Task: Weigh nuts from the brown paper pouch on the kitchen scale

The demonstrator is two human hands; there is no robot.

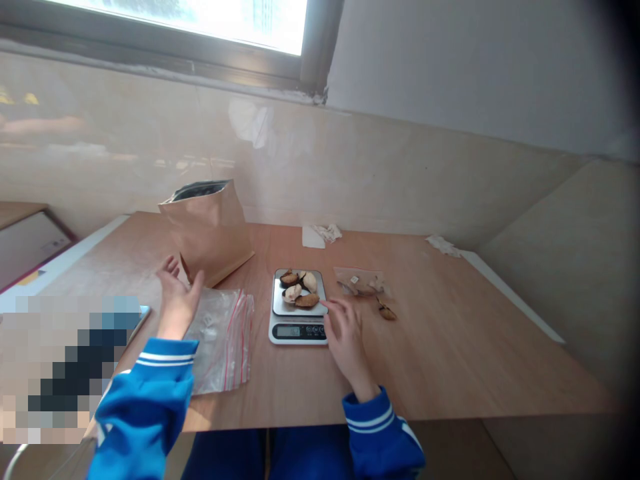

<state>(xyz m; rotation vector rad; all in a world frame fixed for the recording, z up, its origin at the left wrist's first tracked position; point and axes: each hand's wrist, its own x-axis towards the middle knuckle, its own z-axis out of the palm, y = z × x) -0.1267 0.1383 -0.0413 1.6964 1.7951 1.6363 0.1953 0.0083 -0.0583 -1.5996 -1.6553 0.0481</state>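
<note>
Head view: weighing looks under way, with brown dried pieces [299, 289] on the small silver digital scale [299, 307] mid-table. Right hand [345, 335], released, fingertips at the pan's edge; left hand [176, 299] spread, empty, above clear zip bags [223, 339]. Display probably unreadable. Next: careful pick; bare wooden table [450, 347] lies rightward.

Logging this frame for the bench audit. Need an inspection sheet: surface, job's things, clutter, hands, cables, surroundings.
Surface: wooden table, bare to the right.
Job's things: digital scale at centre with brown and pale pieces on its pan; brown paper bag open, standing behind the left hand; clear zip bags flat at the front left.
Clutter: small clear packet and loose piece right of the scale; crumpled white scraps along the back.
Hands: left hand open, raised, holding nothing; right hand open, fingertips at the scale's right edge.
Cables: nothing seen.
Surroundings: tiled wall, window above.
</note>
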